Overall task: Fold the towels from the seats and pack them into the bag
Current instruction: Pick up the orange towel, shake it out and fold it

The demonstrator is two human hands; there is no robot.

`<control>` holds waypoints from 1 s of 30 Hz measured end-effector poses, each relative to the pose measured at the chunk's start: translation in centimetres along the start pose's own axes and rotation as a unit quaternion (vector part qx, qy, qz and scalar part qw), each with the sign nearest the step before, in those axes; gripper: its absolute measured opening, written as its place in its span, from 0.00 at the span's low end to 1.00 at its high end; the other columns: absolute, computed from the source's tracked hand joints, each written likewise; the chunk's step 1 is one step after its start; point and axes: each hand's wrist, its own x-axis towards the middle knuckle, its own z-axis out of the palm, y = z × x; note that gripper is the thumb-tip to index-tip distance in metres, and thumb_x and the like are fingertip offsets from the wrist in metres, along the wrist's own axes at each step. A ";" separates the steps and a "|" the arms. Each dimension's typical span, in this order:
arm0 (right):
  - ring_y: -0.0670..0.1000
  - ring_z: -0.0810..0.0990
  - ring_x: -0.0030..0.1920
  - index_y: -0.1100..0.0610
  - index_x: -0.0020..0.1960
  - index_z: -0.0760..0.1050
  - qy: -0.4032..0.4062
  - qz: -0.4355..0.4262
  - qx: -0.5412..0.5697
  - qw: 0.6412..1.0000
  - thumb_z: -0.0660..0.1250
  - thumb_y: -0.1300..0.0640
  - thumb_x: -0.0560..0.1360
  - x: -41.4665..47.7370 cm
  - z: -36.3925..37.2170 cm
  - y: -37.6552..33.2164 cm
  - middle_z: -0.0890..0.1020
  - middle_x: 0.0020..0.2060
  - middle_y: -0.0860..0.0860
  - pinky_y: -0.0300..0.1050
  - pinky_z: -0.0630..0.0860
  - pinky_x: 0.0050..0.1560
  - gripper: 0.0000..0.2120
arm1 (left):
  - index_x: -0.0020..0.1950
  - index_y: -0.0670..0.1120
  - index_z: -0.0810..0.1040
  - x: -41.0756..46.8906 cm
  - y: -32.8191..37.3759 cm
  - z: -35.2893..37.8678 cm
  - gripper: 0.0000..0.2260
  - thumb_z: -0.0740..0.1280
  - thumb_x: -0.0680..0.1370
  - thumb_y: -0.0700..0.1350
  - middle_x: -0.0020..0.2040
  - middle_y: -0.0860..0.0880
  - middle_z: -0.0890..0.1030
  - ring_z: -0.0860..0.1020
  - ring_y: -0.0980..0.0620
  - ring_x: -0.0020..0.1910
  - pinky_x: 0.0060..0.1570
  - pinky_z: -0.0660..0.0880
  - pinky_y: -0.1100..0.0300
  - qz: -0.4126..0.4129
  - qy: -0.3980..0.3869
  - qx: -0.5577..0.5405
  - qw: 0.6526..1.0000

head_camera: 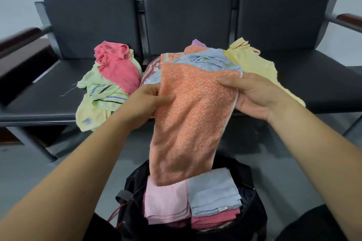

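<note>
An orange towel (192, 115) hangs folded lengthwise in front of me. My left hand (146, 101) grips its left edge and my right hand (252, 94) pinches its upper right corner. Its lower end dangles over the open black bag (252, 213) on the floor. Inside the bag lie folded towels: a pale pink one (166, 203), a light blue one (213, 191) and a darker pink one (215, 220) beneath. Unfolded towels remain on the seats: a pink and green heap (111, 76) on the left, and a blue, patterned and yellow pile (252, 60) behind the orange towel.
A row of three dark padded seats (49, 88) with metal frames and wooden armrests (21, 35) faces me. Grey floor (25, 166) lies below, and the bag's strap and a red cord (119, 209) hang at its left.
</note>
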 end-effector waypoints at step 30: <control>0.59 0.84 0.58 0.72 0.60 0.78 0.147 -0.064 0.029 0.987 0.69 0.69 0.75 1.1 -1.2 0.3 0.84 0.56 0.63 0.51 0.82 0.57 0.14 | 0.54 0.45 0.85 0.3 -0.6 0.5 0.07 0.70 0.80 0.44 0.53 0.44 0.86 0.83 0.47 0.55 0.62 0.77 0.47 0.137 0.144 0.055 0.978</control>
